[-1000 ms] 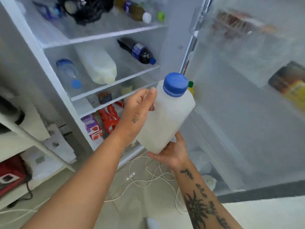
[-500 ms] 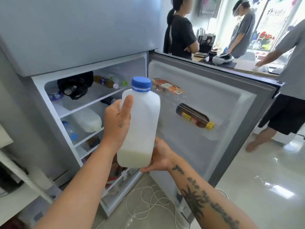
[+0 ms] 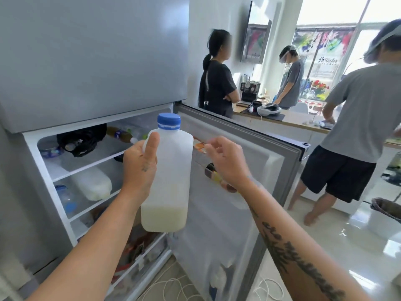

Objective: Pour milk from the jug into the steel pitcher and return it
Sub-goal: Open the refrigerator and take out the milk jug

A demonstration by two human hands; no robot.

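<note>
Jug [image 3: 171,170] upright in left hand [image 3: 138,168]

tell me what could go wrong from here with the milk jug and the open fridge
1. Only the left hand holds the milk jug, one-handed by its side; the right hand is off it, so that grip could slip.
2. The fridge door stands wide open beside a person in black shorts; it could get bumped.
3. The white cable on the floor is a trip risk.

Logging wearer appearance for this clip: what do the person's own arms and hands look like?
Both forearms are bare, no sleeves, gloves or watch visible. The left hand has a small dark tattoo on its back. The right hand leads to a forearm with black script lettering and a spiky black design.
</note>
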